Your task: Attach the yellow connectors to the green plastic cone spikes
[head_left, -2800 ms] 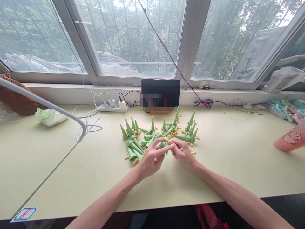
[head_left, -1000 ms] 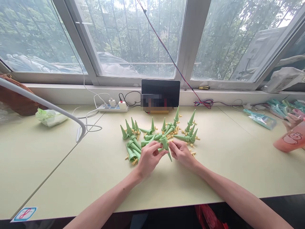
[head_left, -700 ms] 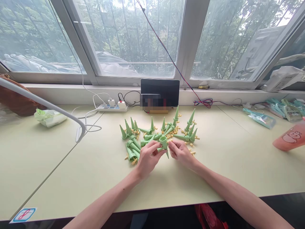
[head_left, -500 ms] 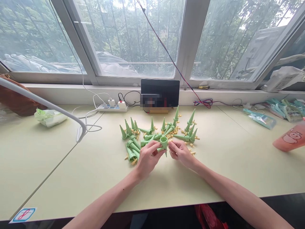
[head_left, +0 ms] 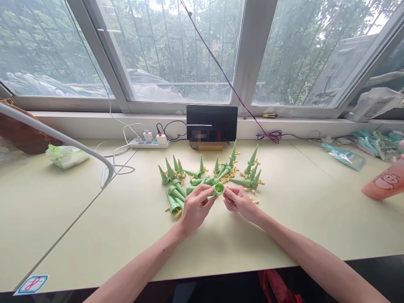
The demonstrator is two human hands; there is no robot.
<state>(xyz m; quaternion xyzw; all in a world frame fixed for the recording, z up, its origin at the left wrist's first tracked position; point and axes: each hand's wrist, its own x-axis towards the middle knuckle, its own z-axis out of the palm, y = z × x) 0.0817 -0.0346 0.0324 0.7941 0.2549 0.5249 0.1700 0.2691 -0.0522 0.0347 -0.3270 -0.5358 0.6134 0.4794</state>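
My left hand (head_left: 196, 207) is closed around a green plastic watering spike (head_left: 219, 189), its round hollow mouth tipped up towards me. The lower part of this spike is hidden from view. Fingers pinched, my right hand (head_left: 239, 201) meets the spike's right side near the rim. A small yellow valve sits in that pinch, almost covered by the fingertips. Just beyond both hands lie more green spikes (head_left: 176, 191), some standing point up and others on their sides. Loose yellow valves (head_left: 232, 173) are scattered among them.
A dark-screened tablet (head_left: 212, 123) stands at the back, with a power strip (head_left: 150, 143) to its left. A white lamp arm (head_left: 63, 134) crosses the left side. At right are a pink bottle (head_left: 386, 181) and plastic packets (head_left: 344, 156).
The spike in my left hand has tilted, so its open mouth now faces me more and its pointed end no longer shows. Both hands have stayed nearly in place.
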